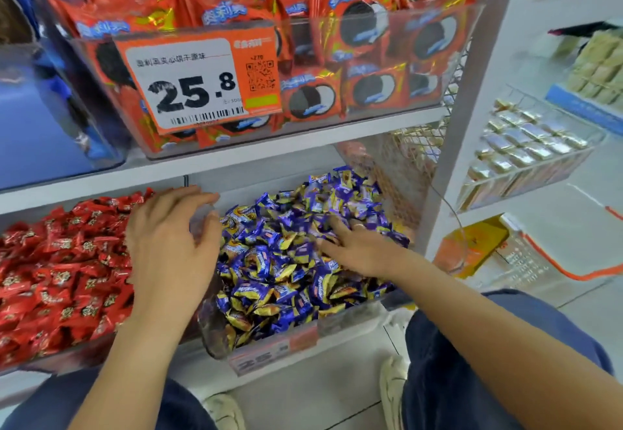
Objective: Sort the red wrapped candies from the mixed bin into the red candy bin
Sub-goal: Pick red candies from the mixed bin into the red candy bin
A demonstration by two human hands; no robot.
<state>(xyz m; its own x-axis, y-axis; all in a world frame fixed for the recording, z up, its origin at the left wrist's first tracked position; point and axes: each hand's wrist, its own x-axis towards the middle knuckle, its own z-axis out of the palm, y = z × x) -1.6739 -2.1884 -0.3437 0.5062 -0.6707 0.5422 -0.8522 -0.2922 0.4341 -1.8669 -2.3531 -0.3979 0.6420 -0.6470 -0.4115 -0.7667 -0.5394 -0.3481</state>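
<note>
Two clear bins sit side by side on the lower shelf. The red candy bin [50, 360] at the left is full of red wrapped candies [57, 261]. The mixed bin [340, 323] at the right holds a heap of blue and gold wrapped candies [286, 261]; no red candy shows on its surface. My left hand [168, 247] hovers over the wall between the two bins, fingers loosely spread, holding nothing that I can see. My right hand [357, 247] lies flat on the blue and gold heap, fingers pushed in among the wrappers.
On the shelf above stands a clear bin [404, 25] of orange cookie packs with a price tag [202, 82] reading 25.8. A white shelf post [465, 109] rises at the right, with more clear bins beyond it. My knees and shoes are below the shelf.
</note>
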